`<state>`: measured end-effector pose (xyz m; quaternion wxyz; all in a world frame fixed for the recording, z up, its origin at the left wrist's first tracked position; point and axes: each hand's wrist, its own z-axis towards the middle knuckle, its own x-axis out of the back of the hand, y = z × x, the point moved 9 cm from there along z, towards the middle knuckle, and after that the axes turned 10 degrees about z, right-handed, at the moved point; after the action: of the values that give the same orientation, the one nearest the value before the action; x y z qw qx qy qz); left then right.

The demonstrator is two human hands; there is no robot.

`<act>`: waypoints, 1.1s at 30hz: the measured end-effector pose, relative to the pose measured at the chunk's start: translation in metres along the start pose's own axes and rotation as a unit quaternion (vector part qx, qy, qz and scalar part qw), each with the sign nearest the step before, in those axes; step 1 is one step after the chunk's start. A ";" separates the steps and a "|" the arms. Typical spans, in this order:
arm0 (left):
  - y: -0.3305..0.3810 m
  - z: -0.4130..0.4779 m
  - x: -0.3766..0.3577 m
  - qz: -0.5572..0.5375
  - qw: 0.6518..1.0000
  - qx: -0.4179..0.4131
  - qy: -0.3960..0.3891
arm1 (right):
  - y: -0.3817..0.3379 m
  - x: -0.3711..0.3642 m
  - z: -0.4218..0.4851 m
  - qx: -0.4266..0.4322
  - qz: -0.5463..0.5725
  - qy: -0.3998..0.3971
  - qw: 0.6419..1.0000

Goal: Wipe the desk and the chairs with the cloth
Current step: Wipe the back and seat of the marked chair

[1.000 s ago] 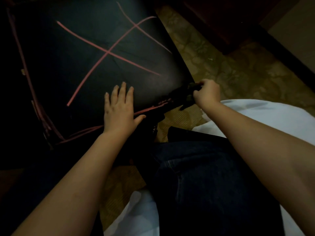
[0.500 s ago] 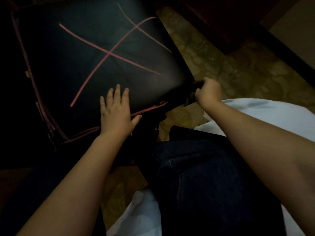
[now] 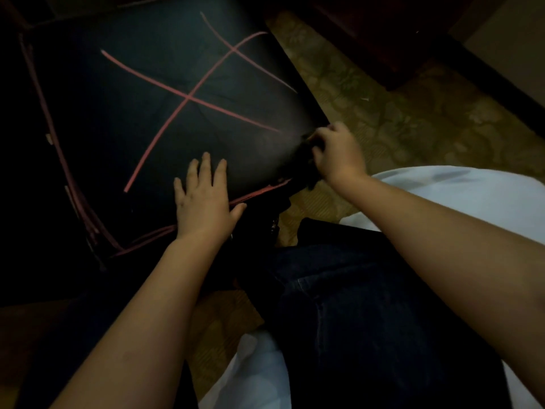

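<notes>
A black chair seat [image 3: 141,93] with crossed pink lines fills the upper left. My left hand [image 3: 203,199] lies flat on the seat's near edge, fingers straight and spread. My right hand [image 3: 336,153] grips a dark cloth [image 3: 305,163] against the seat's near right corner. The cloth is nearly black and mostly hidden under the hand and in shadow.
Patterned yellowish carpet [image 3: 398,119] lies right of the chair. Dark wooden furniture [image 3: 383,33] stands at the top right. My dark trousers [image 3: 368,320] and white shirt [image 3: 457,196] fill the lower right. The scene is dim.
My right hand has moved with the cloth from the seat's right edge a little leftward onto its corner. My left hand has stayed pressed on the seat.
</notes>
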<state>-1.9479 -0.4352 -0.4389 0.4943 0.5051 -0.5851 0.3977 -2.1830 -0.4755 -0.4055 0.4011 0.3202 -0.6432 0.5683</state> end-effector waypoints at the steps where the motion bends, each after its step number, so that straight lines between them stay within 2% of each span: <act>1: -0.001 0.000 0.000 0.000 1.000 -0.006 -0.003 | 0.016 0.006 0.003 -0.044 -0.010 0.020 0.999; 3: 0.000 0.002 0.001 -0.001 1.000 -0.012 -0.011 | 0.024 0.007 0.001 -0.083 -0.037 0.030 0.995; 4: 0.002 0.003 0.001 -0.003 1.000 -0.013 -0.013 | 0.015 0.002 -0.001 -0.073 -0.051 0.020 0.996; 8: 0.011 0.006 0.003 -0.009 1.000 -0.008 -0.018 | -0.053 -0.032 -0.021 0.047 -0.018 -0.081 0.995; 11: 0.009 0.005 0.001 -0.006 1.000 -0.010 -0.015 | -0.070 -0.038 -0.022 0.100 -0.016 -0.077 0.992; 13: 0.006 0.003 0.001 -0.006 1.000 -0.025 -0.008 | -0.051 -0.025 -0.008 0.071 -0.018 -0.031 0.997; 16: 0.001 -0.001 -0.001 0.002 0.999 -0.046 -0.012 | 0.020 0.004 0.010 -0.065 -0.016 0.035 0.997; 17: 0.001 -0.002 -0.002 0.003 0.999 -0.050 -0.016 | 0.041 0.007 0.009 -0.105 -0.015 0.037 0.994; 19: 0.003 0.001 -0.001 -0.005 0.999 -0.051 -0.017 | 0.056 0.001 0.003 -0.130 -0.017 0.013 0.991; 22: 0.007 0.006 0.001 -0.021 0.999 -0.036 -0.018 | 0.017 -0.013 0.000 -0.054 -0.040 -0.008 0.998; 25: 0.012 0.006 0.000 -0.022 0.999 -0.028 -0.026 | -0.033 -0.025 -0.005 0.019 -0.017 -0.059 0.998; 29: 0.007 0.007 -0.002 -0.025 0.999 -0.033 -0.028 | -0.087 -0.054 -0.020 0.136 -0.025 -0.134 0.981; 31: 0.006 0.007 -0.001 -0.034 0.998 -0.040 -0.023 | -0.082 -0.049 -0.015 0.144 -0.029 -0.110 0.983; 33: 0.006 0.005 0.000 -0.037 0.998 -0.046 -0.013 | -0.048 -0.030 0.000 0.082 -0.021 -0.047 0.995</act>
<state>-1.9545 -0.4386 -0.4397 0.5240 0.5083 -0.5898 0.3450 -2.1271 -0.4839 -0.4093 0.3548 0.3919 -0.6058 0.5945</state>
